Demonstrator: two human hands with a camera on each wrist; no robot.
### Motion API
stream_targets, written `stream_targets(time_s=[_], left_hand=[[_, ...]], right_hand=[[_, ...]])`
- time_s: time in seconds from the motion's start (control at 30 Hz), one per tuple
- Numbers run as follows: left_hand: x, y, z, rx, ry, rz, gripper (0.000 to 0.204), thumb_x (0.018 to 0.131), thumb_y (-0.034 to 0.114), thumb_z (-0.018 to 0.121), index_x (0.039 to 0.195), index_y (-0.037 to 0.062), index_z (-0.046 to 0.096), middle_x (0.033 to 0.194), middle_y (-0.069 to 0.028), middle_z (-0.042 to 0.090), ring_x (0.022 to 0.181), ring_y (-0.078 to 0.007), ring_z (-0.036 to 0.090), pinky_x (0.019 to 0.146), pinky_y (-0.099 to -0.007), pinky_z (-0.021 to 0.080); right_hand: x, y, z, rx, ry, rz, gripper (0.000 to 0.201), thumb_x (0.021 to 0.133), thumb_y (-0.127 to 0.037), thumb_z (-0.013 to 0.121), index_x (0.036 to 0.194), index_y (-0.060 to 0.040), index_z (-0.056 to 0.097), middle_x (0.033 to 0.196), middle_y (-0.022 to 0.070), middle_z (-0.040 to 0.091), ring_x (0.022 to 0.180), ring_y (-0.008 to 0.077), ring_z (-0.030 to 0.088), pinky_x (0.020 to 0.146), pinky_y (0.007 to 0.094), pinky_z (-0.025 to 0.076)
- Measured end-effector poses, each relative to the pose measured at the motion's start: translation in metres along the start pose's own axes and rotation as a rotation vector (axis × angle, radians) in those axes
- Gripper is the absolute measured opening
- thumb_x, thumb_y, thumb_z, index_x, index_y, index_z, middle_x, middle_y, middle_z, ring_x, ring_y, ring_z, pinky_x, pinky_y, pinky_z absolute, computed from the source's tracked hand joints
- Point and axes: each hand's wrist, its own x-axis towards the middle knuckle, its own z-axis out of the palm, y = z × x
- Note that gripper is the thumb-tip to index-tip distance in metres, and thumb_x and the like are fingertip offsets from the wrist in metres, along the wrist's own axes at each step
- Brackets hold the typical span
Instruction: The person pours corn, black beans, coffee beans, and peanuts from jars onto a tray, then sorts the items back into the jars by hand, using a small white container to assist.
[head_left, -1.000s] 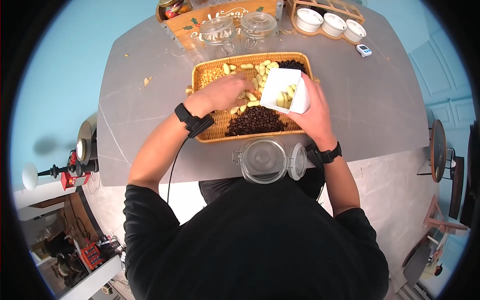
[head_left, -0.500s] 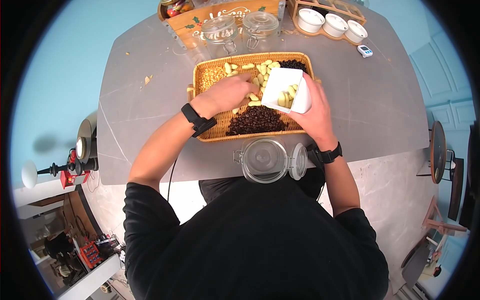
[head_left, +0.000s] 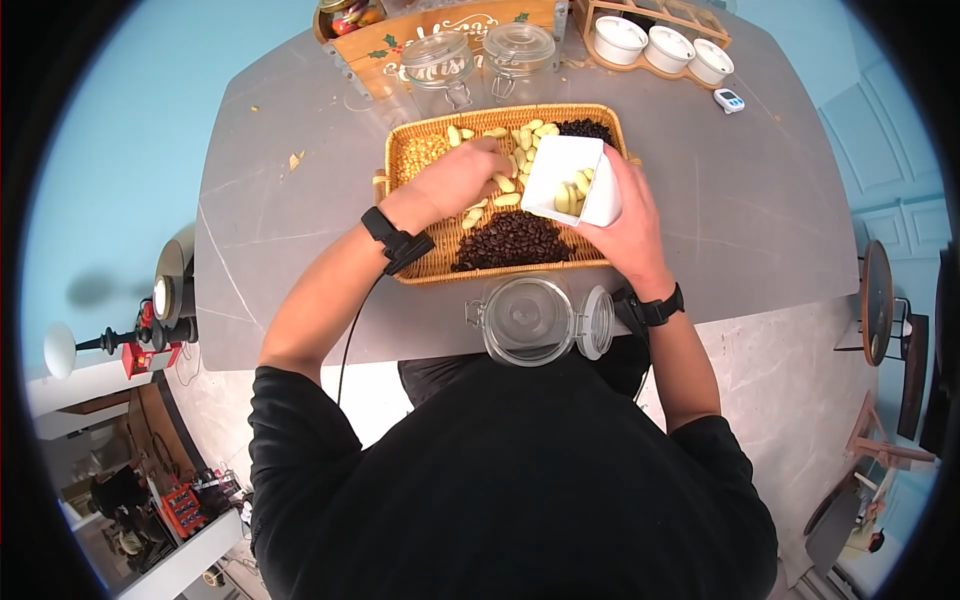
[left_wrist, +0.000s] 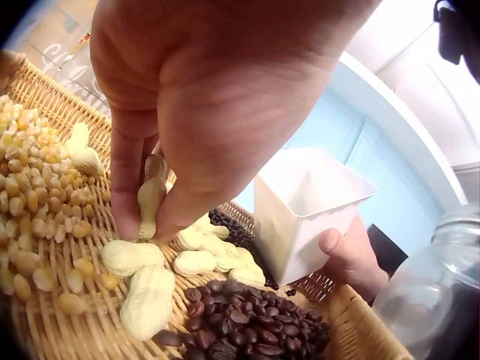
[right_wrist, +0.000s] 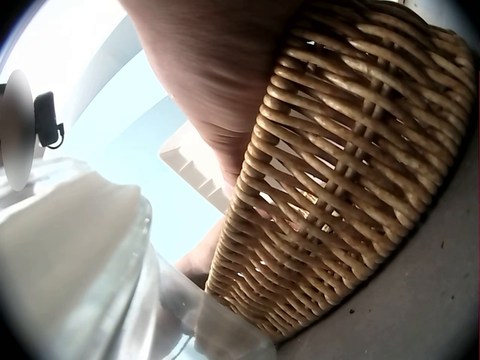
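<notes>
Here, inside the wicker basket (head_left: 500, 272), my left hand (head_left: 452, 184) is nearly closed, thumb and fingertips pinching one peanut (left_wrist: 151, 204) just above the woven bottom, with corn kernels (head_left: 420, 155) at the basket's far left and dark brown beans (head_left: 512, 242) along its near side. My right hand (head_left: 637, 228) is partly open, curled round a tilted white container (head_left: 556, 165) over the basket's right part, with several peanuts lying in it, while the open glass jar (head_left: 528, 322) sits just beyond the basket's near edge.
</notes>
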Motion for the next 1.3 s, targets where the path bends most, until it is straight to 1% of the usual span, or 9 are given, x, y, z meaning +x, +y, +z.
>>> stream_targets(time_s=[0.17, 0.3, 0.4, 0.53, 0.67, 0.77, 0.87, 1.07, 1.3], left_hand=[[0.004, 0.007, -0.028, 0.003, 0.128, -0.019, 0.026, 0.094, 0.003, 0.084, 0.120, 0.0049, 0.082, 0.122, -0.0147, 0.076, 0.107, -0.0387, 0.077, 0.097, -0.0470, 0.063], [0.012, 0.041, -0.064, -0.086, 0.210, -0.016, 0.026, 0.096, 0.007, 0.085, 0.122, 0.0062, 0.082, 0.121, -0.0124, 0.078, 0.104, -0.0377, 0.078, 0.094, -0.0465, 0.063], [0.025, 0.058, -0.061, -0.121, 0.205, 0.105, 0.028, 0.097, 0.010, 0.085, 0.124, 0.0061, 0.082, 0.120, -0.0125, 0.078, 0.104, -0.0374, 0.078, 0.092, -0.0454, 0.064], [0.035, 0.061, -0.034, -0.083, 0.391, 0.289, 0.025, 0.098, 0.010, 0.083, 0.122, 0.0026, 0.080, 0.116, -0.0133, 0.080, 0.100, -0.0359, 0.077, 0.086, -0.0442, 0.063], [0.008, 0.058, -0.052, -0.086, 0.238, -0.112, 0.023, 0.096, 0.014, 0.086, 0.114, -0.0003, 0.079, 0.112, -0.0149, 0.081, 0.104, -0.0395, 0.076, 0.093, -0.0479, 0.062], [-0.018, 0.030, -0.033, 0.155, -0.021, -0.119, 0.028, 0.094, 0.017, 0.088, 0.114, 0.0004, 0.078, 0.112, -0.0169, 0.079, 0.106, -0.0399, 0.076, 0.095, -0.0490, 0.061], [-0.031, 0.021, -0.011, 0.231, -0.155, -0.108, 0.032, 0.093, 0.019, 0.088, 0.117, 0.0004, 0.076, 0.112, -0.0189, 0.078, 0.109, -0.0412, 0.076, 0.096, -0.0507, 0.061], [-0.026, 0.017, 0.000, 0.252, -0.163, -0.103, 0.033, 0.091, 0.013, 0.087, 0.119, 0.0003, 0.075, 0.112, -0.0202, 0.076, 0.111, -0.0430, 0.075, 0.097, -0.0528, 0.061], [0.002, 0.040, -0.008, 0.131, -0.040, -0.058, 0.033, 0.088, 0.008, 0.087, 0.118, -0.0009, 0.076, 0.110, -0.0215, 0.076, 0.108, -0.0439, 0.076, 0.097, -0.0526, 0.062]], right_hand=[[0.000, -0.002, -0.001, -0.004, -0.001, 0.006, 0.111, 0.067, -0.015, 0.102, 0.165, -0.0086, 0.053, 0.149, 0.0195, 0.066, 0.137, 0.0434, 0.062, 0.118, 0.0533, 0.050], [-0.002, 0.004, 0.002, 0.006, -0.004, 0.010, 0.112, 0.067, -0.015, 0.103, 0.166, -0.0090, 0.052, 0.150, 0.0189, 0.065, 0.138, 0.0432, 0.062, 0.119, 0.0538, 0.050], [-0.001, 0.004, 0.004, 0.007, -0.004, 0.015, 0.112, 0.066, -0.015, 0.103, 0.166, -0.0088, 0.052, 0.151, 0.0184, 0.065, 0.139, 0.0430, 0.062, 0.119, 0.0537, 0.050], [-0.001, 0.001, 0.002, 0.002, -0.003, 0.029, 0.111, 0.066, -0.014, 0.104, 0.165, -0.0083, 0.053, 0.150, 0.0179, 0.065, 0.139, 0.0429, 0.062, 0.118, 0.0532, 0.050], [-0.001, -0.002, -0.002, 0.025, 0.000, 0.017, 0.110, 0.067, -0.014, 0.103, 0.165, -0.0082, 0.054, 0.151, 0.0185, 0.065, 0.139, 0.0431, 0.062, 0.118, 0.0529, 0.051], [-0.002, 0.001, 0.000, 0.033, 0.001, 0.012, 0.110, 0.067, -0.013, 0.102, 0.165, -0.0081, 0.053, 0.151, 0.0189, 0.064, 0.139, 0.0431, 0.062, 0.118, 0.0525, 0.051], [-0.004, 0.006, 0.003, 0.055, 0.022, 0.026, 0.110, 0.067, -0.012, 0.101, 0.165, -0.0083, 0.053, 0.151, 0.0190, 0.064, 0.139, 0.0431, 0.063, 0.119, 0.0520, 0.051], [-0.007, 0.005, 0.001, 0.058, 0.096, 0.055, 0.109, 0.067, -0.009, 0.098, 0.165, -0.0096, 0.053, 0.151, 0.0194, 0.064, 0.140, 0.0432, 0.062, 0.120, 0.0514, 0.052], [-0.009, 0.010, 0.004, 0.068, 0.137, 0.046, 0.107, 0.067, -0.008, 0.096, 0.164, -0.0082, 0.053, 0.150, 0.0198, 0.065, 0.140, 0.0428, 0.063, 0.119, 0.0509, 0.053]])
